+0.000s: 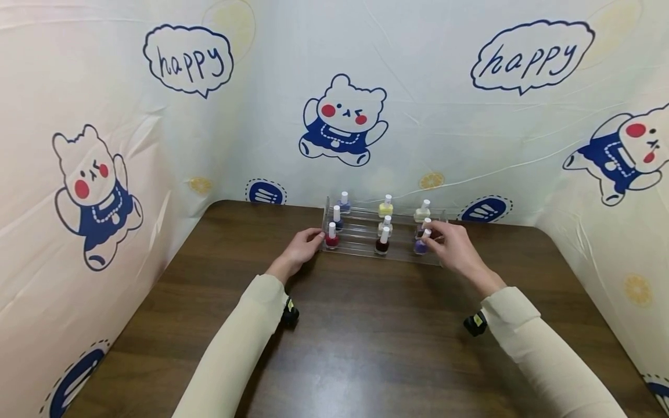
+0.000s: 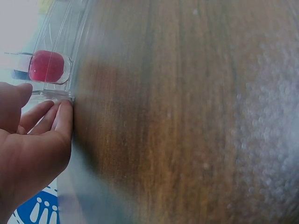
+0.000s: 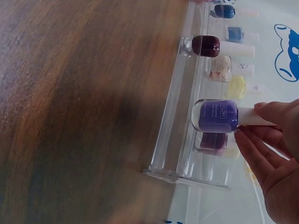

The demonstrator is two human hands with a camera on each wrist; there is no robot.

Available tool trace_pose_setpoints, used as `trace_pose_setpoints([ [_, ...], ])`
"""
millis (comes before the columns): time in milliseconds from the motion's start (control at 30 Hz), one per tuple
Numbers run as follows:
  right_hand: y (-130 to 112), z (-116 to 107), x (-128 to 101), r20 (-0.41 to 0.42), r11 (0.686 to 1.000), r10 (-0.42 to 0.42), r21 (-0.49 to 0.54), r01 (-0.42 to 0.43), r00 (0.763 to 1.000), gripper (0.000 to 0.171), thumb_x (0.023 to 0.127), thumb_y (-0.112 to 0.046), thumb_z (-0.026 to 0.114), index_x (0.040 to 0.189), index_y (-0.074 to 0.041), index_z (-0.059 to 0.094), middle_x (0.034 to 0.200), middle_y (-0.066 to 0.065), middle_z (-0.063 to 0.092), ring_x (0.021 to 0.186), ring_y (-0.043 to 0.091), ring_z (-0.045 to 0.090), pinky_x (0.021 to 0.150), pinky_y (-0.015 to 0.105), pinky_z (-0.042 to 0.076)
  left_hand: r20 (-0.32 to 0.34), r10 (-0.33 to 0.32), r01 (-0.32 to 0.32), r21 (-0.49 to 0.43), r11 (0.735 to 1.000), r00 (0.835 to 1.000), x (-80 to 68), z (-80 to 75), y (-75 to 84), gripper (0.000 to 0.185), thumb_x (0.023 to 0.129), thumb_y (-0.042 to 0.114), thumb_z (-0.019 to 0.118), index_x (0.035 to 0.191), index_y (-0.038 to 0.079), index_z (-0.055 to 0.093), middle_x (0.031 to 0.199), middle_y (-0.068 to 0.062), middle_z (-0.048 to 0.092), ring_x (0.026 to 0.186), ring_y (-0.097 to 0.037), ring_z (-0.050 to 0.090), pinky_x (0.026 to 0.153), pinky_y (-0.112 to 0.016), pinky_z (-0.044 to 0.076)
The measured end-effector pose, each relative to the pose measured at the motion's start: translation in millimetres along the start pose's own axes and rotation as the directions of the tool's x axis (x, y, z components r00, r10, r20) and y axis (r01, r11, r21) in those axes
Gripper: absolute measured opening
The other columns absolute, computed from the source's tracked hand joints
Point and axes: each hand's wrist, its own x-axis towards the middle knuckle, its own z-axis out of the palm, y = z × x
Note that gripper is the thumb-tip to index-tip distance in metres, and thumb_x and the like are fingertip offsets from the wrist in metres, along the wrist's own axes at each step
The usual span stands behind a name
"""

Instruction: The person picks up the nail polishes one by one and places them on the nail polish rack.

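Your right hand [image 1: 453,247] pinches the white cap of the small purple glass polish bottle [image 3: 217,115] on the clear acrylic tiered rack's [image 3: 174,122] front step, centre-right of the head view: light, slick, breakable, so grip the cap firmly while your relaxed left hand [image 1: 299,249] steadies the rack's end.

Sleeves: both arms wear long cream sleeves, left sleeve [image 1: 235,354] and right sleeve [image 1: 543,354], of smooth, plain fabric that fits close to the arm.
Cuffs: each sleeve ends at the wrist; the right cuff looks folded back on itself.
Wrist units: a small black device sits under each wrist, left device [image 1: 289,314] and right device [image 1: 475,323], each with a small yellowish mark on it.
Hands: left hand [image 1: 300,251] and right hand [image 1: 456,248] are bare, with no gloves.
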Motion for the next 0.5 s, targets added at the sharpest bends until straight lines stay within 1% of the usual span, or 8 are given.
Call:
trace_pose_setpoints([
  [300, 4.6, 3.0, -1.2, 0.01, 0.999, 0.035, -0.01, -0.035, 0.999, 0.021, 0.097, -0.006, 0.07, 0.116, 0.002, 0.07, 0.103, 0.019, 0.073, 0.092, 0.033, 0.072, 0.078, 0.05, 0.062, 0.0, 0.007, -0.007, -0.037, 0.999, 1.0, 4.9, 1.5, -4.2, 0.047, 0.111, 0.024, 0.046, 0.151, 0.0, 0.045, 0.151, -0.019, 0.049, 0.137, -0.029, 0.049, 0.114, -0.044, 0.043],
  [500, 6.7, 5.5, -1.5, 0.026, 0.998, 0.063, -0.015, -0.063, 0.998, 0.025, 0.097, -0.007, 0.07, 0.121, 0.003, 0.069, 0.108, 0.019, 0.072, 0.093, 0.033, 0.072, 0.079, 0.05, 0.062, 0.0, 0.0, 0.0, -0.034, 0.999, 1.0, 5.4, 1.1, -4.1, 0.047, 0.111, 0.024, 0.046, 0.151, 0.001, 0.045, 0.152, -0.018, 0.049, 0.137, -0.029, 0.049, 0.115, -0.044, 0.042],
])
